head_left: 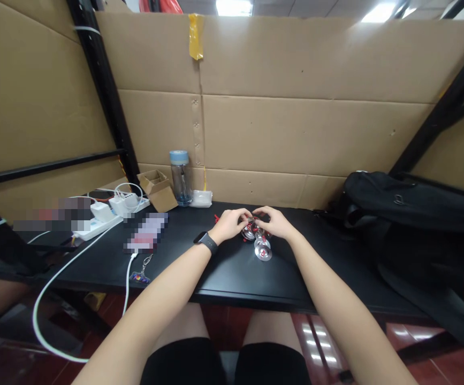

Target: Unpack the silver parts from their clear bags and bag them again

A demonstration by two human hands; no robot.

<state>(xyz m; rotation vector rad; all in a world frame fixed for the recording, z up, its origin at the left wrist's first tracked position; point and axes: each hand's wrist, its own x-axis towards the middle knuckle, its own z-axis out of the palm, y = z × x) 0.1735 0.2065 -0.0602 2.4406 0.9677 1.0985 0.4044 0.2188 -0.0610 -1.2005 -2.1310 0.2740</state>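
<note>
A cluster of shiny silver round metal pieces (pixel 263 250) with red parts lies on the black table; they look like small discs or cups, and their exact kind is hard to tell. My left hand (pixel 232 223) is at the cluster's left side, its thumb and fingers pinched on part of it. From the right, my right hand (pixel 274 222) curls its fingers onto the same cluster, the fingertips close to the left ones. The fingers hide much of the upper pieces. One silver disc lies nearest to me, below both hands. A dark watch (pixel 205 241) is on my left wrist.
On the left are a charging phone (pixel 147 232), a keychain (pixel 140 276), a power strip (pixel 99 224) and a white cable. Behind stand an open cardboard box (pixel 159 192), a bottle (pixel 181 182) and a white packet (pixel 202 199). A black backpack (pixel 408 219) fills the right side.
</note>
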